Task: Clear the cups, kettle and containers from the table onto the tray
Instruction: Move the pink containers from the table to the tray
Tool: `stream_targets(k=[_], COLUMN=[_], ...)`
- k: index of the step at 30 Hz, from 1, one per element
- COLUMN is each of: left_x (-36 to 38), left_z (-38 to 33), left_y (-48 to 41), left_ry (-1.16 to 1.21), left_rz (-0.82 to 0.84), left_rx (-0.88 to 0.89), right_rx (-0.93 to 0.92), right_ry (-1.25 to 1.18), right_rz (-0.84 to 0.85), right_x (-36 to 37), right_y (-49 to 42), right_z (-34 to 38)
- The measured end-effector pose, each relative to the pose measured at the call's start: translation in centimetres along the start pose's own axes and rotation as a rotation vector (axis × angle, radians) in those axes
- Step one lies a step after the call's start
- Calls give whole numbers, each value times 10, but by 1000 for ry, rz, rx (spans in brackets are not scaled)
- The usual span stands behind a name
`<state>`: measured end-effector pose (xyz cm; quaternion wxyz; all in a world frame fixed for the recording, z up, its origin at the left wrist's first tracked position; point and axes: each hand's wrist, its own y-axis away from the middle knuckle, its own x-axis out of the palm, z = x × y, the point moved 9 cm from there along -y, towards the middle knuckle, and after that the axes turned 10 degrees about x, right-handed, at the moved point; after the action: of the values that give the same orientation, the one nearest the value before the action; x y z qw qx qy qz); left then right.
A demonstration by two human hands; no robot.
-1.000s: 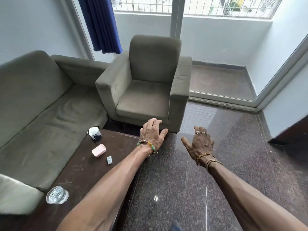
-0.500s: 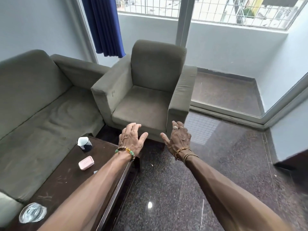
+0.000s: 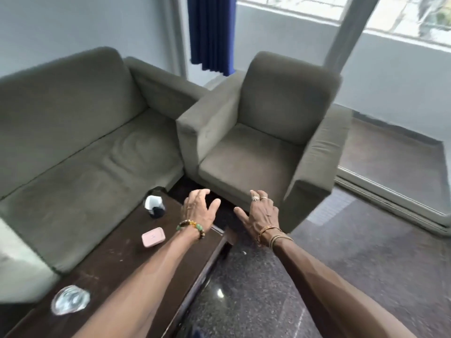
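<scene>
Glass: a clear glass (image 3: 70, 300) sits on the near left part of the dark worktop (image 3: 117, 262). It looks a bit blurry.
Box: a small pink box (image 3: 153, 237) lies flat farther along the worktop, just left of the left arm.
Cup: a dark cup (image 3: 155, 206), white inside, stands at the worktop's far end, apart from the box.
Left hand: the left hand (image 3: 199, 211) is over the worktop's far end, right of the cup. Its fingers are spread and it holds nothing.
Right hand: the right hand (image 3: 260, 215) is past the worktop's corner, over the floor (image 3: 366, 264). Its fingers are spread and it holds nothing.
Sofa: a gray-green sofa (image 3: 80, 147) runs along the worktop's left side.
Armchair: an armchair (image 3: 256, 147) stands past both hands.
Curtain: a blue curtain (image 3: 211, 32) hangs behind.
</scene>
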<state>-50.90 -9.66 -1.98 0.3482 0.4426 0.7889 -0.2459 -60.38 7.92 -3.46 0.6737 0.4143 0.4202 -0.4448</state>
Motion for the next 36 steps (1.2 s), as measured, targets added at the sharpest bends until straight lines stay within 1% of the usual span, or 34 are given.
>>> stream_targets(k=[4,9,14,20,25,30,33,36], left_x=[-28,-52,-57,-26,-2,30,54,80], left_z=[51,113,186,269,309,340,364,391], left_y=[-20,-27,-14,44,79,100,103,99], left_ry=[17,-12,36,184,299,402,428,483], left_rz=[-23,-69,-151,-274,-361,-386,-372,-391], left_rx=[-102,-212,-420,-750,-955,-1072,-1119,-1163], right_rx=[-86,-192,-319,-476,-551,-544,-525,-523], right_ry=[-22,-24,20,165,207,179,178,198], right_rz=[32,114,253,520,665,741,758,762], right_x=[18,53,121,230,285,323,351,386], right_y=[-27,-52,-69,-57,-51,-49,-55,-66], right_z=[66,134,188,215,241,261,264,263])
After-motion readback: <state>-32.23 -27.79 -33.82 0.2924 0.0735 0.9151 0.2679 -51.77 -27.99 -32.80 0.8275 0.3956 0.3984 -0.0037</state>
